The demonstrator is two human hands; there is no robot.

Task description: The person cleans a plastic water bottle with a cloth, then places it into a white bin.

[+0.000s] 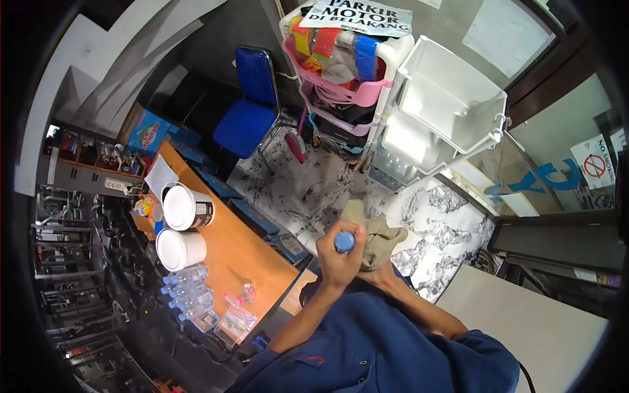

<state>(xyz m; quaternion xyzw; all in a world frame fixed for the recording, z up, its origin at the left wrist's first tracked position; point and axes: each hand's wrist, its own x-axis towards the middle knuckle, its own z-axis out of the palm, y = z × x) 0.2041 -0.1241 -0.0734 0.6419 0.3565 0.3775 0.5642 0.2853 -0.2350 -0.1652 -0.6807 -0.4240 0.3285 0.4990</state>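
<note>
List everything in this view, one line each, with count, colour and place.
blue-capped bottle: one, blue cap showing, gripped in the left hand
cloth: one, beige, over the right hand, beside the bottle
table: one, orange, left
lidded tubs: two, white, on the table
water bottles: a cluster, clear with blue caps, table's near end
chair: one, blue, beyond the table
pink rack: one, pink, stuffed, top centre
white shelf unit: one, white, right of the rack
parking sign: one, white with black letters, atop the rack
no-smoking sign: one, white and red, far right
left hand: shut around the bottle
right hand: mostly hidden under the cloth
</note>
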